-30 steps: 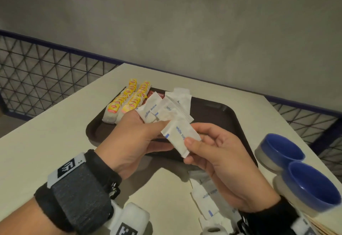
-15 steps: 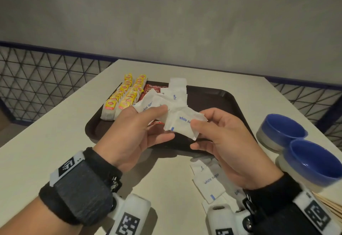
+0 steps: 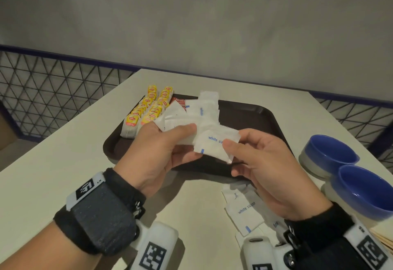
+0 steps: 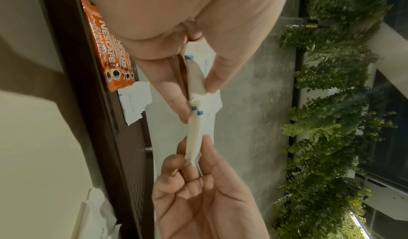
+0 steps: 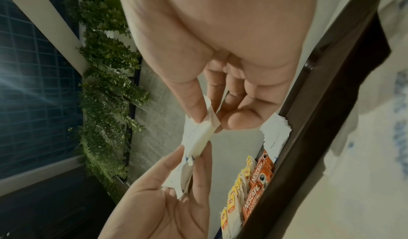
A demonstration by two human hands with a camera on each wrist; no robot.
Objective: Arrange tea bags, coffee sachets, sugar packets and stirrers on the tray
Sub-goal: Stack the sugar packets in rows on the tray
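Observation:
My left hand (image 3: 168, 142) holds a fanned bunch of white sugar packets (image 3: 180, 118) above the near edge of the dark brown tray (image 3: 259, 120). My right hand (image 3: 244, 152) pinches one white sugar packet (image 3: 214, 144) between thumb and forefinger, its left end against the bunch. In the wrist views both hands pinch the packets (image 4: 196, 120) (image 5: 203, 138) edge-on. Yellow-tagged tea bags (image 3: 148, 110) lie in two rows on the tray's left side, with red coffee sachets (image 3: 178, 101) (image 4: 110, 51) and a stack of sugar packets (image 3: 209, 99) beside them.
More loose sugar packets (image 3: 244, 210) lie on the white table (image 3: 53, 152) under my right wrist. Two blue bowls (image 3: 331, 152) (image 3: 365, 188) stand at the right, with wooden stirrers (image 3: 382, 235) at the frame's lower right edge. A wire fence (image 3: 53, 91) runs behind the table.
My right hand has brought its sugar packet left and level against the bunch in my left hand. Both hands have dropped slightly toward the tray's near edge.

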